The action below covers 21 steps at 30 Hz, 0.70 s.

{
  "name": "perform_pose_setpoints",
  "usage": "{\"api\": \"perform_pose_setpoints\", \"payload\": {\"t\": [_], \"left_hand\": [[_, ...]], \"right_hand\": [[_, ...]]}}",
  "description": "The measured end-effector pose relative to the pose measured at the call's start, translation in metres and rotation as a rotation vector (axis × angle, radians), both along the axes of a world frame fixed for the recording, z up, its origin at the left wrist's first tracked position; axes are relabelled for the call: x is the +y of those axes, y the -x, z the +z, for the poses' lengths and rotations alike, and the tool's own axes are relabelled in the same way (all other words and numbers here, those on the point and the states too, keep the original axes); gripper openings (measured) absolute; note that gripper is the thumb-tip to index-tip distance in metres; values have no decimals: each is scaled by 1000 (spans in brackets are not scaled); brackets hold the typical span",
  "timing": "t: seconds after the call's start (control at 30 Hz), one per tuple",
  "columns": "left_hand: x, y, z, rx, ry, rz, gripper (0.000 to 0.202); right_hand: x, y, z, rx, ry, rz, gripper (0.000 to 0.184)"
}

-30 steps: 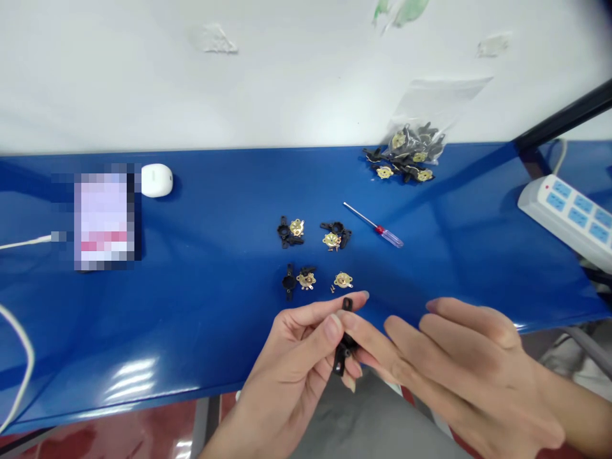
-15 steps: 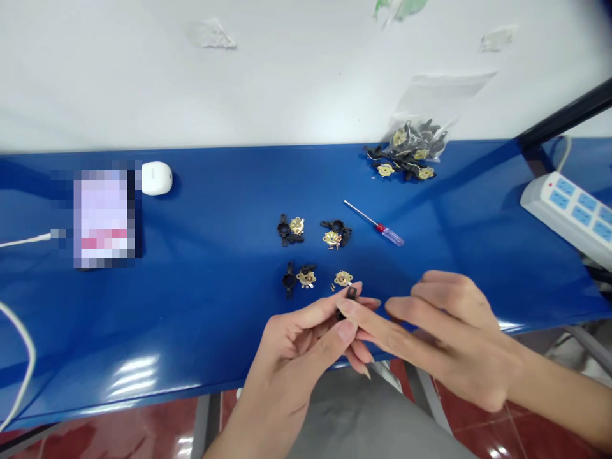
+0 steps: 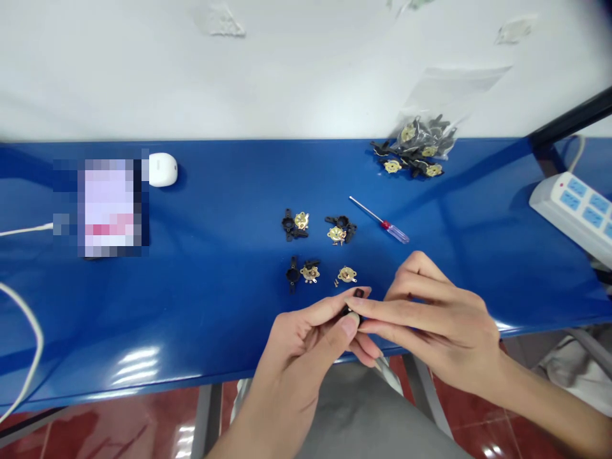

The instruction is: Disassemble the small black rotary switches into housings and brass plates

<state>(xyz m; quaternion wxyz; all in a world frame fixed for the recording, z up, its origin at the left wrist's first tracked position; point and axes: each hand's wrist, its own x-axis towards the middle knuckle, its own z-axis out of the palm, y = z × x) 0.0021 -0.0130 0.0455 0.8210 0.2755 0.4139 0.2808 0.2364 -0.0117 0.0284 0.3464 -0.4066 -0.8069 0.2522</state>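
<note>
Black part largely behind fingers

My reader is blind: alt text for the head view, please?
A bare left hand holds a small black plastic part, with the right hand touching it. Beyond, on a glossy blue table, lie gold-coloured metal discs and a clear-handled screwdriver.
</note>
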Motion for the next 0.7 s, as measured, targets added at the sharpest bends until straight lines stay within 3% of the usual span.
{"api": "perform_pose_setpoints", "payload": {"t": [0.17,0.33,0.43,0.53,0.57,0.7], "left_hand": [[-1,-1,1,20,10,17,26],[-2,0,-4,31,21,38,28],[-1,1,-5,36,34,100,31],[3,-2,0,103,17,166,30],[5,-5,2,154,-17,189,29],[8,-20,11,467,-361,267,32]], "right_hand": [[0,2,0,-25,-26,1,58],[0,3,2,106,90,-12,56],[-5,13,4,215,194,-160,49],[-12,33,0,430,378,-483,30],[-13,41,-3,545,465,-525,28],[-9,61,-15,986,687,-432,37]]}}
